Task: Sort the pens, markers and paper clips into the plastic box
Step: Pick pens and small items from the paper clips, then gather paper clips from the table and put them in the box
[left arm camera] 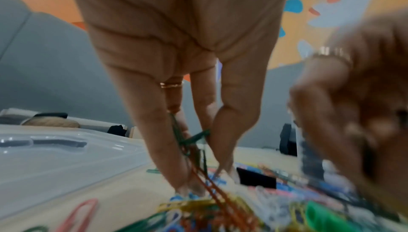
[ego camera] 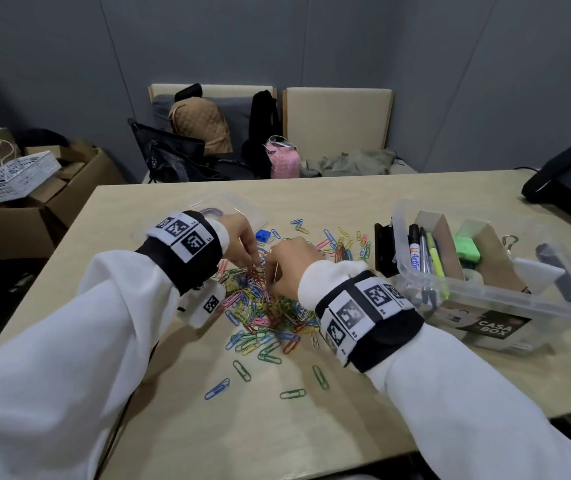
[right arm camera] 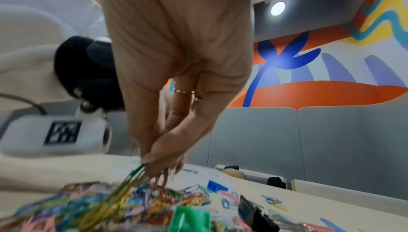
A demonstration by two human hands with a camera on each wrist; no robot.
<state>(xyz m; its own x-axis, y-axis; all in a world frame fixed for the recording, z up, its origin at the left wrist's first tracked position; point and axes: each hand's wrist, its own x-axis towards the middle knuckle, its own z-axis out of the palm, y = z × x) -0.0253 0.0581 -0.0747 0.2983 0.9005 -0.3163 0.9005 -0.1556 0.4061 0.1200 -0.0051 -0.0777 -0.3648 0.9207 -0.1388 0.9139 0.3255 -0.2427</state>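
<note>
Both hands work in the heap of paper clips [ego camera: 263,306] at the middle of the tabletop [ego camera: 311,427]: the left hand [ego camera: 242,240] pinches linked clips, and the right hand [ego camera: 291,265] pinches others (green and yellow). The plastic box [ego camera: 505,306], pens [ego camera: 424,258] inside, stands near the right edge.

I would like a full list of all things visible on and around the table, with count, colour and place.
paper clips: many, mixed colours, heaped mid-table, strays around
plastic box: one, clear, table right
pens and markers: several, upright in the box's left compartment
green item: one, inside the box
black binder clip: one, left of the box
blue block: one, behind the heap
clear lid: one, table far left
bags: several, tan, black, pink, on the bench behind
cardboard boxes: several, brown, floor left
white basket: one, on them
left hand: pinches clips
right hand: pinches clips
</note>
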